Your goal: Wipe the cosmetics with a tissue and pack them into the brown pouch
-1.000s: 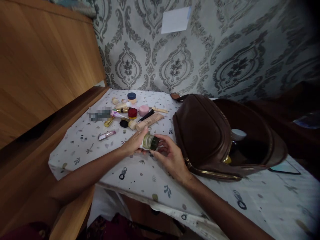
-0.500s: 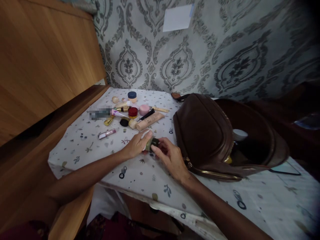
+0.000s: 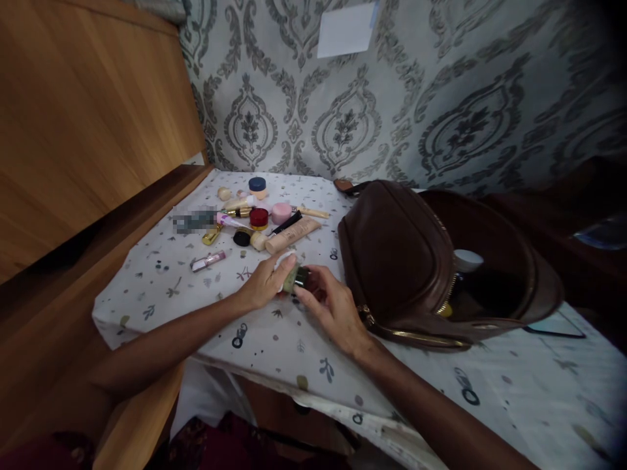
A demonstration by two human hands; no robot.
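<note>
Above the front part of the table, both hands meet around a small green jar with a dark lid. My left hand is closed on a white wipe, which it presses against the jar's left end. The fingers of my right hand grip the jar by its dark lid, on the right side. Just beyond the hands lies a beige cosmetic tube. A thin lip gloss tube lies to the left of my left hand. Something reddish shows under the jar, too little of it to name.
A brown leather bag stands unzipped on the right, with a white-capped item inside. Behind the hands sit a red jar, a pink jar, a blue-lidded jar and other cosmetics. A wooden cabinet borders the left side.
The jar has turned slightly between the hands, and its dark lid catches the light differently. Both hands keep nearly the same place; the view has shifted a little.
</note>
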